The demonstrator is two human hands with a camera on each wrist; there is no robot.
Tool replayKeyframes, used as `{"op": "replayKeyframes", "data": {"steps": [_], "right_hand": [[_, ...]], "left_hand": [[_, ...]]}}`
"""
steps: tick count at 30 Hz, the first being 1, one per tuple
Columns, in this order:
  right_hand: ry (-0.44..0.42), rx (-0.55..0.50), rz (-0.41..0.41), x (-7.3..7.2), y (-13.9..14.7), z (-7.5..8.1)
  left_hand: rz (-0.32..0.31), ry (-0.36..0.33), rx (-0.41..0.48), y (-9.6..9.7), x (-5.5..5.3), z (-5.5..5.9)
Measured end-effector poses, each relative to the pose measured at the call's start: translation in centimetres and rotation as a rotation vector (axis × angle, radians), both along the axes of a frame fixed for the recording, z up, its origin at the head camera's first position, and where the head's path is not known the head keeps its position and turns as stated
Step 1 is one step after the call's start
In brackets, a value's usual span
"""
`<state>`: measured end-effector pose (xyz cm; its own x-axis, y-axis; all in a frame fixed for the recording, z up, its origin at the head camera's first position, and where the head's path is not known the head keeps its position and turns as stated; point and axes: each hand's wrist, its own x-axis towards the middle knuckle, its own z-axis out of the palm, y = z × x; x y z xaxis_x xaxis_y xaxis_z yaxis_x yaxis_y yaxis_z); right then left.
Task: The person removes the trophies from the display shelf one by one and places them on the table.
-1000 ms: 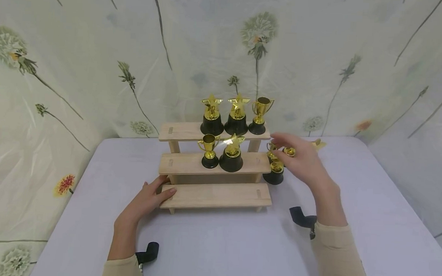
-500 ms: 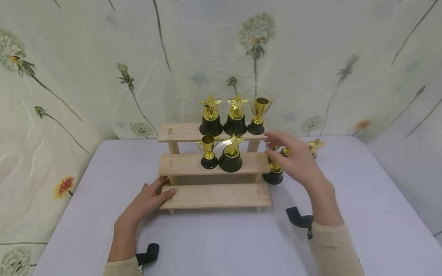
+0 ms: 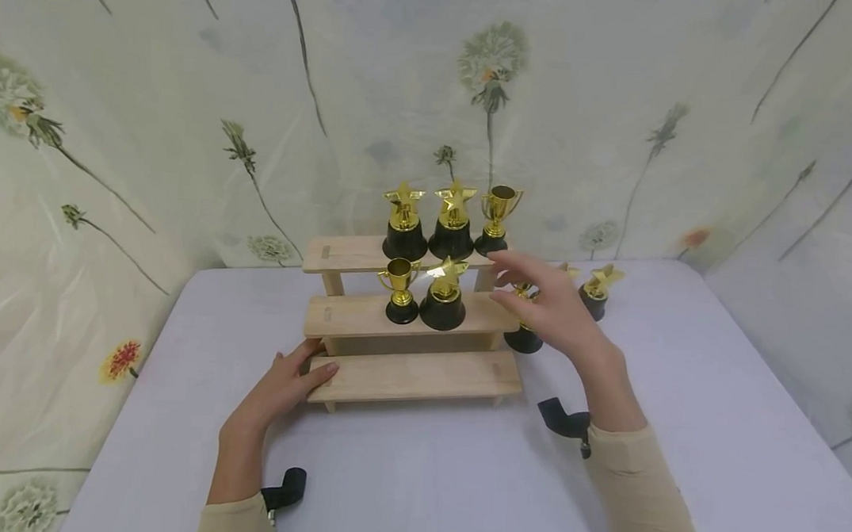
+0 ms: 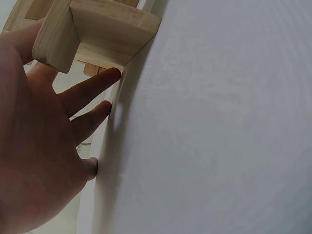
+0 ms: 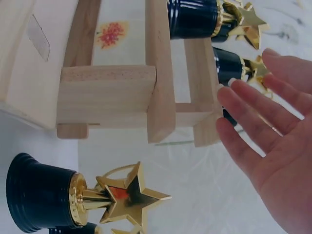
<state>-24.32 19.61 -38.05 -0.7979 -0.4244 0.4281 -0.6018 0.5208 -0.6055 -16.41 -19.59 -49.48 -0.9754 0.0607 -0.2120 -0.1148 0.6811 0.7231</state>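
Observation:
A wooden three-step stand (image 3: 414, 376) carries gold trophies with black bases. On its top step are two star trophies (image 3: 402, 221) and a cup trophy (image 3: 497, 221); the middle step holds another cup trophy (image 3: 400, 290) and star trophy (image 3: 444, 298). My left hand (image 3: 278, 390) grips the left end of the lowest step, thumb on top, several fingers spread down toward the table (image 4: 204, 122). Nothing is in my right hand (image 3: 556, 311), which hovers by the right ends of the upper steps, fingers extended and thumb apart. It partly hides trophies behind it.
To the right of the stand, a trophy (image 3: 523, 339) stands partly hidden on the white cloth; the right wrist view shows its star top (image 5: 131, 197). Farther right stands another star trophy (image 3: 596, 289). A floral curtain (image 3: 377, 81) hangs behind the table.
My right hand has moved left toward the stand, uncovering the far-right star trophy. My left hand keeps its place, and the trophies on the steps have not moved.

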Motion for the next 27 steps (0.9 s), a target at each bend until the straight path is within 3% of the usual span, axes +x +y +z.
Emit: {"op": "replayKeyframes", "data": {"steps": [20,27], "right_hand": [[0.085,-0.073,0.075,-0.7,-2.4,-0.8],[0.036,-0.065,0.05,-0.5,-2.9,-1.0]], "left_hand": [[0.005,0.013,0.019,0.0,-0.1,-0.1],[0.013,-0.005,0.017,0.0,0.0,0.0]]}}
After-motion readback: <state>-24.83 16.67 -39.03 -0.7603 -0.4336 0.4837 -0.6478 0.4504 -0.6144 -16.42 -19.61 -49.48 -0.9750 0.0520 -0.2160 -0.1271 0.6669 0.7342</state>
